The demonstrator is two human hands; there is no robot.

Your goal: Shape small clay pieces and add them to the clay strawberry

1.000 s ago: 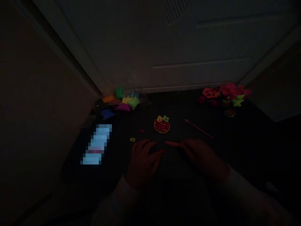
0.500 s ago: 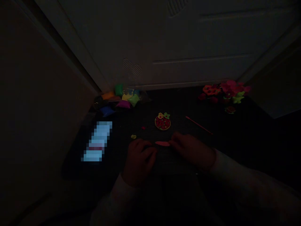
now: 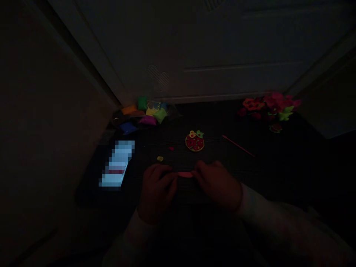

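Nearward of the red disc (image 3: 195, 144): pink tool (image 3: 185, 174);
right hand (image 3: 219, 185) pinches one end; left hand (image 3: 155, 191) curls opposite (grip: cannot tell).

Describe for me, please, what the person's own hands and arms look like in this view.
The left hand and right hand are bare, with no gloves visible. A long, pale sleeve reaches about to each wrist: the left sleeve and the right sleeve. Faint pinkish tints seem to show on the cloth, but it is too dark to make out a pattern.
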